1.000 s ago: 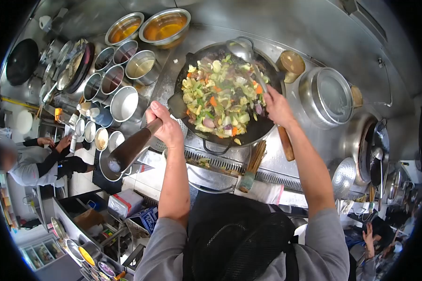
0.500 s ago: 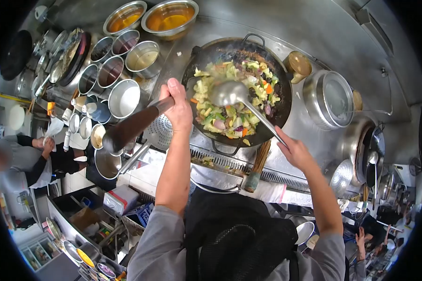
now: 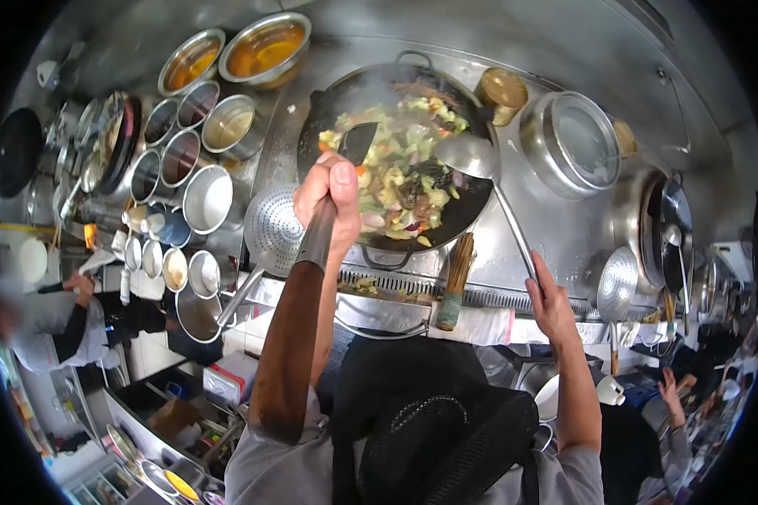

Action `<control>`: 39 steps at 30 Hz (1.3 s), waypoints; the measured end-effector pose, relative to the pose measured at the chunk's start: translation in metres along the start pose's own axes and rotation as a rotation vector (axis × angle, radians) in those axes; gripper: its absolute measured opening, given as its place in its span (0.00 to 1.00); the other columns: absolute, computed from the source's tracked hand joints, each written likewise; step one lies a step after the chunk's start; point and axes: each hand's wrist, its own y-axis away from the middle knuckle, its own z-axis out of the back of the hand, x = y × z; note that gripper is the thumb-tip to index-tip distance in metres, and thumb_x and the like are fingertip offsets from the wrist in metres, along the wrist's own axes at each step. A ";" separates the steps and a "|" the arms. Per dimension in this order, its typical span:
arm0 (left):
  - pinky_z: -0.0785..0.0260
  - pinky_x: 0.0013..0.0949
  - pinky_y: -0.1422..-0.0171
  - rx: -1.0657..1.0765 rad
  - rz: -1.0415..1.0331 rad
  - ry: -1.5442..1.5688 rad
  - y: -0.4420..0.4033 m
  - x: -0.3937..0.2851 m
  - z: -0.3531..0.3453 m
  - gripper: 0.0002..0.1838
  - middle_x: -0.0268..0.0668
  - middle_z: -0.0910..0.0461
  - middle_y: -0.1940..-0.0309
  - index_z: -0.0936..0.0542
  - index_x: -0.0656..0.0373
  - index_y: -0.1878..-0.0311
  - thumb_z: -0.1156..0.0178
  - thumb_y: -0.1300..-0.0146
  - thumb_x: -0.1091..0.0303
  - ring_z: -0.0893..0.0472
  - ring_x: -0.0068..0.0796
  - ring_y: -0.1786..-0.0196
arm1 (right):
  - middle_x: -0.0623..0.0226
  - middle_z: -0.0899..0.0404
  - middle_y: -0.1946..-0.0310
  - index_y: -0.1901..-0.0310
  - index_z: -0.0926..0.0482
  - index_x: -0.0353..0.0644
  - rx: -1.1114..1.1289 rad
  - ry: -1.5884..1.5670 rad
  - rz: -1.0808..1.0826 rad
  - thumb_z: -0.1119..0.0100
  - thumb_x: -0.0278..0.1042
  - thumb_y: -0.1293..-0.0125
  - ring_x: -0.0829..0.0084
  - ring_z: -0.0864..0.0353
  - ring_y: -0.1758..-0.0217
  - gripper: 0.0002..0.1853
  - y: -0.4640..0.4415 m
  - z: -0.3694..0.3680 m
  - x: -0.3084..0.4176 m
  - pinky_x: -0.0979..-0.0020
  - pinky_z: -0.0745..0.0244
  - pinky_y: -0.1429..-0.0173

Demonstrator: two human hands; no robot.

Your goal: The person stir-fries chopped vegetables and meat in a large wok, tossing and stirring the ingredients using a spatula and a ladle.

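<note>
My left hand (image 3: 328, 202) is closed around the shaft of a wok spatula (image 3: 286, 358) at the wok's near left. The spatula's long dark brown handle runs back over my forearm, and part of its dark blade shows among the food. Stir-fried vegetables (image 3: 400, 172), with pale green leaves and bits of orange and purple, lie in a large black wok (image 3: 320, 105); steam blurs them. With fingers wrapped about its long metal handle, my right hand (image 3: 554, 305) holds a ladle (image 3: 472, 158). The ladle's round bowl is over the wok's right side.
A perforated strainer (image 3: 274, 227) and several metal pots (image 3: 208, 199) stand at left, below two bowls of orange liquid (image 3: 268, 52). A bamboo brush (image 3: 456, 282) lies before the wok. Right of it stands a lidded pot (image 3: 568, 143). Another person (image 3: 59, 324) is at far left.
The spatula's handle has swung from pointing left to lying over my forearm, and its blade now shows. The ladle bowl has moved right across the wok. The whole view has shifted.
</note>
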 end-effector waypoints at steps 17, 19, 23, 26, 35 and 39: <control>0.29 0.44 0.45 0.887 -0.508 0.371 0.082 -0.076 -0.207 0.04 0.27 0.23 0.76 0.15 0.48 0.66 0.28 0.38 0.68 0.19 0.32 0.66 | 0.54 0.20 0.71 0.21 0.33 0.41 -0.344 -0.380 -0.369 0.44 0.36 0.19 0.76 0.28 0.69 0.29 0.147 -0.030 -0.111 0.70 0.26 0.61; 0.34 0.43 0.39 1.041 -0.683 0.394 0.136 -0.054 -0.242 0.06 0.27 0.22 0.68 0.16 0.47 0.64 0.27 0.38 0.60 0.20 0.32 0.56 | 0.61 0.26 0.74 0.21 0.34 0.40 -0.406 -0.322 -0.412 0.46 0.34 0.18 0.78 0.33 0.72 0.28 0.156 -0.021 -0.145 0.71 0.32 0.68; 0.38 0.46 0.36 1.395 -0.743 0.264 0.255 0.023 -0.267 0.13 0.27 0.19 0.62 0.18 0.47 0.61 0.29 0.38 0.50 0.21 0.34 0.48 | 0.78 0.36 0.79 0.20 0.33 0.42 -0.464 -0.385 -0.405 0.47 0.32 0.17 0.84 0.42 0.77 0.27 0.153 -0.010 -0.171 0.73 0.44 0.75; 0.37 0.48 0.35 1.364 -0.610 0.203 0.300 0.038 -0.251 0.15 0.33 0.19 0.59 0.18 0.48 0.60 0.28 0.41 0.51 0.22 0.38 0.45 | 0.85 0.40 0.80 0.17 0.37 0.47 -0.449 -0.743 -0.406 0.49 0.33 0.15 0.90 0.44 0.80 0.28 0.137 -0.009 -0.155 0.78 0.50 0.79; 0.49 0.56 0.12 1.293 -0.604 -0.001 0.334 0.049 -0.171 0.30 0.49 0.22 0.38 0.23 0.64 0.38 0.31 0.46 0.70 0.28 0.56 0.27 | 0.85 0.39 0.78 0.18 0.38 0.47 -0.358 -0.904 -0.260 0.48 0.39 0.14 0.93 0.43 0.82 0.28 0.072 -0.026 -0.051 0.83 0.49 0.82; 0.30 0.48 0.28 1.244 -0.019 0.057 0.180 0.012 -0.059 0.18 0.44 0.19 0.42 0.18 0.58 0.45 0.36 0.41 0.72 0.22 0.48 0.34 | 0.76 0.32 0.78 0.18 0.40 0.41 -0.283 -0.942 -0.252 0.49 0.45 0.14 0.86 0.40 0.85 0.30 0.036 -0.048 0.019 0.82 0.44 0.82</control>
